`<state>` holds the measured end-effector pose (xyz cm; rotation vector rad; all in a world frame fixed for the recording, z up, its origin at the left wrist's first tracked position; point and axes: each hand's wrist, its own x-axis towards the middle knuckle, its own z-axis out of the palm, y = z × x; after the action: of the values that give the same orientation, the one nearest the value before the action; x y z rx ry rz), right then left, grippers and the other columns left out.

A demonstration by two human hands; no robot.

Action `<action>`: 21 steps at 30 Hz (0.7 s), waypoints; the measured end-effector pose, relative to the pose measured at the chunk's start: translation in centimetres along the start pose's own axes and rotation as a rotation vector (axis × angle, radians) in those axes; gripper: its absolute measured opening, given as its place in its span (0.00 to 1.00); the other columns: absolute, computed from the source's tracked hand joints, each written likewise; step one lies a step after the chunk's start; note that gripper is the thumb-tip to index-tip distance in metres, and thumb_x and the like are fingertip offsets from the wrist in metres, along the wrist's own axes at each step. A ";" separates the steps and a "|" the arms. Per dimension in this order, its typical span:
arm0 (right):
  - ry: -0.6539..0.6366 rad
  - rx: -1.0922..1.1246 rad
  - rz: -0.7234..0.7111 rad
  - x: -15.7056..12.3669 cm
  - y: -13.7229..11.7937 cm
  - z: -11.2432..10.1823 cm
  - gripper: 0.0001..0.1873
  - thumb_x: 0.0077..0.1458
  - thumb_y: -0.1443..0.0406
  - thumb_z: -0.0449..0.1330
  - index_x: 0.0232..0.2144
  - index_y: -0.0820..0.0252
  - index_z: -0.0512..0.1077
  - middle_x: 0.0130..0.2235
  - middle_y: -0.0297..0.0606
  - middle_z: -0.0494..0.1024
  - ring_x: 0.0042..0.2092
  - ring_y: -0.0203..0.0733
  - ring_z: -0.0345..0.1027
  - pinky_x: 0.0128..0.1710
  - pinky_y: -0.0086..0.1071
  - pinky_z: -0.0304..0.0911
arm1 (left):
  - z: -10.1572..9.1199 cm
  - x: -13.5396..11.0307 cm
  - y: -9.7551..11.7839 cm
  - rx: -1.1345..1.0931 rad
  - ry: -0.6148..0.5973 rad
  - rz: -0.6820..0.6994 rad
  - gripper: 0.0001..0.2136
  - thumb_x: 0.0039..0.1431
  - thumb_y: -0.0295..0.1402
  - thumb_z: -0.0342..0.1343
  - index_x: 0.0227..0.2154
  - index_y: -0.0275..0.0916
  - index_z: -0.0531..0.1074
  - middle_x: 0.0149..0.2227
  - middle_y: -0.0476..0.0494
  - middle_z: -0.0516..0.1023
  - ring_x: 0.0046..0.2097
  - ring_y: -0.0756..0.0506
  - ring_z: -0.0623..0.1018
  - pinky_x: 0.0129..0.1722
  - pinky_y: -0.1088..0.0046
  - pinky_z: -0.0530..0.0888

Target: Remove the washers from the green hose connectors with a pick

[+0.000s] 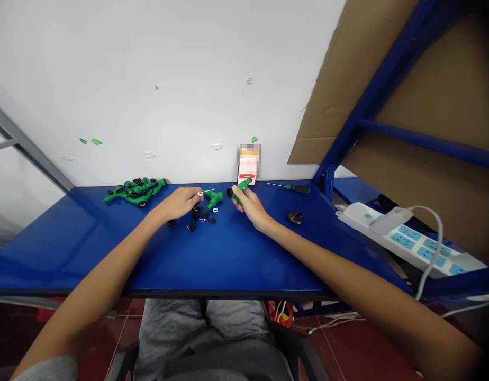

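My left hand (183, 201) is closed in a pinch at the middle of the blue table (228, 254). At its fingertips is a small white ring (200, 194), with a thin metal pin pointing right. My right hand (251, 206) is wrapped round a green plastic hose connector (243, 186) with a black collar at its left end. Between my hands lies another green connector (214, 199), a loose white ring (215, 210) close in front of it. Several small black parts (196, 211) are scattered nearer to me, some partly behind my left hand.
A pile of green connectors (139, 191) lies at the back left. Against the wall leans a phone (248, 165). At the right are a green-handled screwdriver (298, 188), a round black case (296, 217) and a white power strip (411, 241) with a cable.
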<state>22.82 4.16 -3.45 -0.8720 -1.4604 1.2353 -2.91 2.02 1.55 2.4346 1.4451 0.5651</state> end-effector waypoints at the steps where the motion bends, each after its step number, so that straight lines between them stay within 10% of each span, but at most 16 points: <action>1: -0.003 -0.008 0.003 0.0 -0.1 0.0 0.30 0.58 0.36 0.64 0.30 0.54 0.65 0.27 0.30 0.68 0.26 0.34 0.55 0.25 0.32 0.51 | -0.2 -0.1 0.0 0.053 -0.022 0.012 0.18 0.72 0.38 0.43 0.35 0.40 0.76 0.34 0.42 0.80 0.36 0.42 0.76 0.39 0.67 0.67; 7: -0.020 -0.042 0.002 0.2 0.2 -0.2 0.30 0.58 0.36 0.63 0.28 0.54 0.64 0.27 0.30 0.67 0.26 0.35 0.55 0.25 0.32 0.50 | -0.5 -0.5 0.1 0.459 0.018 -0.125 0.21 0.70 0.44 0.46 0.37 0.38 0.82 0.38 0.34 0.83 0.38 0.37 0.79 0.35 0.67 0.67; 21: -0.066 -0.128 -0.036 0.1 0.5 -0.2 0.29 0.61 0.37 0.62 0.29 0.55 0.65 0.28 0.30 0.67 0.28 0.36 0.56 0.27 0.32 0.52 | -1.7 -0.9 -0.4 0.478 0.155 -0.194 0.33 0.59 0.64 0.53 0.14 0.38 0.70 0.18 0.37 0.70 0.26 0.41 0.72 0.29 0.67 0.62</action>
<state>22.96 4.45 -3.89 -0.8933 -1.6157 1.1637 -4.37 1.48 2.74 2.5887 2.0555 0.4069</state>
